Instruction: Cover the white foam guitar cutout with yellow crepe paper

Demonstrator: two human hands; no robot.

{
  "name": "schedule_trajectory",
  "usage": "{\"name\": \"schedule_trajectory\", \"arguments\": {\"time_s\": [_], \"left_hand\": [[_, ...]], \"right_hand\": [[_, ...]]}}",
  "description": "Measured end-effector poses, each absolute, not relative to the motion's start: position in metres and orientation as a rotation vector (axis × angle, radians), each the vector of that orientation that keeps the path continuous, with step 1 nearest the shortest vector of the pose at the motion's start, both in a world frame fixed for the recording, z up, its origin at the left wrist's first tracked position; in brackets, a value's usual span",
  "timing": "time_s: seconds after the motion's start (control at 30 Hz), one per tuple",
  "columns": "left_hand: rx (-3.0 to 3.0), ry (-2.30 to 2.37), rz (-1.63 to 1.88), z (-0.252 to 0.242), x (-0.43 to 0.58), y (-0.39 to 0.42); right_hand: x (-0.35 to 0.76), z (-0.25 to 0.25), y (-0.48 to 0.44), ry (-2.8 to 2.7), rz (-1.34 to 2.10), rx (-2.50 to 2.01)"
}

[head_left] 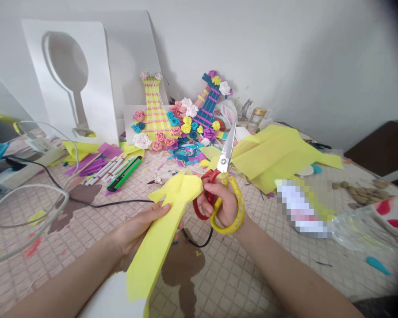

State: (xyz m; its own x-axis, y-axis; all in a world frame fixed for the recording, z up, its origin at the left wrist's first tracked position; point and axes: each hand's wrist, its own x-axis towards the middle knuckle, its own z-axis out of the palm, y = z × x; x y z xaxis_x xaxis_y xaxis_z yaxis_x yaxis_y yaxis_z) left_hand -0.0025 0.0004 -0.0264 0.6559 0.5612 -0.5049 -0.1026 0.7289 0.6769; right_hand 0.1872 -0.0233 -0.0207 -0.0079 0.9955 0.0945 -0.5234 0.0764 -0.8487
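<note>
My left hand [147,225] is closed on a long strip of yellow paper [157,247], thumb on top. Its far end is wider, with folded, uneven edges, and its near end lies over a white board [111,298]. In my right hand [225,201] is a pair of scissors [228,152] with one red and one yellow-wrapped handle. The blades point up and away from me and look closed. The right fingertips are close to the far end of the yellow strip; whether they touch it I cannot tell.
Decorated paper pieces [157,104] with paper flowers stand at the wall beside a white cut-out board [97,79]. Markers and a green cutter [125,172] lie left, near looping cables [68,194]. Yellow sheets [275,154], a glass jar [257,118] and plastic packaging [361,227] are right.
</note>
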Motion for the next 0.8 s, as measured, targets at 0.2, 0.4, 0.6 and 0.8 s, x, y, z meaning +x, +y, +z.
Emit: {"name": "schedule_trajectory", "arguments": {"time_s": [0.2, 0.4, 0.6, 0.8], "left_hand": [[0.662, 0.8, 0.408, -0.023, -0.002, 0.0], [0.825, 0.79, 0.403, -0.022, -0.003, 0.001], [0.917, 0.858, 0.344, -0.023, -0.002, 0.003], [0.944, 0.865, 0.299, -0.028, -0.003, 0.005]], "right_hand": [[0.189, -0.014, -0.028, -1.041, 1.289, -0.886], [0.191, 0.0, -0.033, -1.187, 1.018, -1.329], [0.196, -0.002, -0.029, -1.258, 1.029, -1.463], [0.2, -0.008, -0.028, -1.308, 0.97, -1.528]]}}
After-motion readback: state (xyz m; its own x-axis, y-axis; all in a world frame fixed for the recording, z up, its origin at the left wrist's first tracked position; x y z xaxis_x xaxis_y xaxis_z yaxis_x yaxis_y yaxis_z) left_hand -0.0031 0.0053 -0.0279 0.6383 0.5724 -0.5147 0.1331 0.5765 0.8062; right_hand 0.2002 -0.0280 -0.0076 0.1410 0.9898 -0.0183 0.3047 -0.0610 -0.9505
